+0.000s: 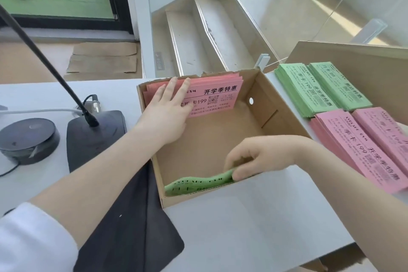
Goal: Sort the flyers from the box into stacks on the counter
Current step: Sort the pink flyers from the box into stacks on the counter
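A thin bundle of green flyers (pixel 198 183) is pinched between the thumb and curled fingers of the right hand (pixel 258 157) at the near wall inside the cardboard box (pixel 284 115), its free end drooping toward the box's near left corner. At the far wall of the same box a bundle of pink flyers (pixel 218 97) is stood on edge and leaned back, printed face toward the camera, and it is touched by the left hand (pixel 167 112), whose fingers are straight and laid flat across the left part of the front sheet. The rest of the box floor is seen as bare brown card, and a small round hole is visible in its right wall. The box is set on a white counter (pixel 254 223). Just beside the box on the right, four stacks are laid out close together: two green stacks (pixel 318 88) farther from the person and two pink stacks (pixel 371 150) nearer, the pink ones reaching the counter's right edge. To the left of the box, a dark flat mat (pixel 128 223) is partly tucked under the left forearm, a black microphone base (pixel 99 130) with a slanted stem is set behind it, and a round dark puck-shaped device (pixel 28 137) is placed further left. A white sleeve (pixel 31 238) is seen at the lower left corner.
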Available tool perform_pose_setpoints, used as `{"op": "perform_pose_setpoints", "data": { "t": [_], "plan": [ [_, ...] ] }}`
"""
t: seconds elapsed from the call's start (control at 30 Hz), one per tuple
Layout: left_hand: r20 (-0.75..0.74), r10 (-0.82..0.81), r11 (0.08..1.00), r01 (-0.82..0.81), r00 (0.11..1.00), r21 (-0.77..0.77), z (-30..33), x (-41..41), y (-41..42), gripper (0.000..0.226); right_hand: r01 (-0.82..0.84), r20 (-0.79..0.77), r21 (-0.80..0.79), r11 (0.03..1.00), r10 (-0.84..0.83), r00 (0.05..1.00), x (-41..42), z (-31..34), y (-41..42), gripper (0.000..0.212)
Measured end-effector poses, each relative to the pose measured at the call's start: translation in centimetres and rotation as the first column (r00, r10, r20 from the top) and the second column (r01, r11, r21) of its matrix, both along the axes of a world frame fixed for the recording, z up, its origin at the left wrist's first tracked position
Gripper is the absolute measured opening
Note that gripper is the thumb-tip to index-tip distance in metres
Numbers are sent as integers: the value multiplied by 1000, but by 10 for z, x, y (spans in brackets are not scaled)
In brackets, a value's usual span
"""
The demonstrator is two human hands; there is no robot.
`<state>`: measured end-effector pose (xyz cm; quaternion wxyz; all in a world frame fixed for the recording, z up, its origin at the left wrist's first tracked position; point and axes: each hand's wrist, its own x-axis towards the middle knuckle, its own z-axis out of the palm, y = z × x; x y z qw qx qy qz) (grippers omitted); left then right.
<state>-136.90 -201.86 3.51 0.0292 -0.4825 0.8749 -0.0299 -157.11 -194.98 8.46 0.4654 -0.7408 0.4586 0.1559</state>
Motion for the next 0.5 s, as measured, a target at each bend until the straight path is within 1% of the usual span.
{"op": "perform_pose_setpoints", "data": {
  "t": [0.03,0.07,0.1,0.13,0.17,0.2,0.23,0.3,0.33,0.37,0.43,0.5],
  "plan": [
    [-191,-27,1000,25,981,-13,3,0,1,42,53,23,-103,993,-51,998,-1,0,-2,10],
    [-436,-1,1000,14,900,27,11,0,2,37,113,50,-212,971,-105,993,-2,0,-4,14],
    [-634,94,987,9,768,157,20,0,5,34,178,76,-303,936,-162,984,-4,-1,-8,13],
    [-754,237,936,63,612,345,30,0,8,34,235,104,-380,895,-211,972,-6,-2,-10,11],
    [-791,379,853,149,480,500,37,0,10,36,286,130,-446,848,-255,958,-9,-2,-13,9],
    [-780,469,789,201,414,580,42,0,12,40,342,167,-495,799,-298,940,-13,-4,-15,9],
    [-771,489,770,214,408,602,44,0,15,42,400,219,-529,748,-335,916,-17,-3,-17,10],
    [-797,414,820,200,440,536,42,-4,17,34,525,355,-564,638,-387,851,-25,-1,-20,12],
    [-808,392,845,174,440,505,41,-8,17,27,584,417,-564,584,-409,812,-30,0,-21,12],
    [-818,400,854,155,414,496,39,-13,16,23,633,468,-558,537,-427,774,-35,2,-22,11],
    [-841,448,842,174,304,511,39,-26,17,19,705,537,-537,463,-457,709,-47,4,-24,10],
    [-843,489,821,207,226,532,42,-44,18,22,773,602,-491,401,-484,635,-60,7,-25,10]
  ]
}}
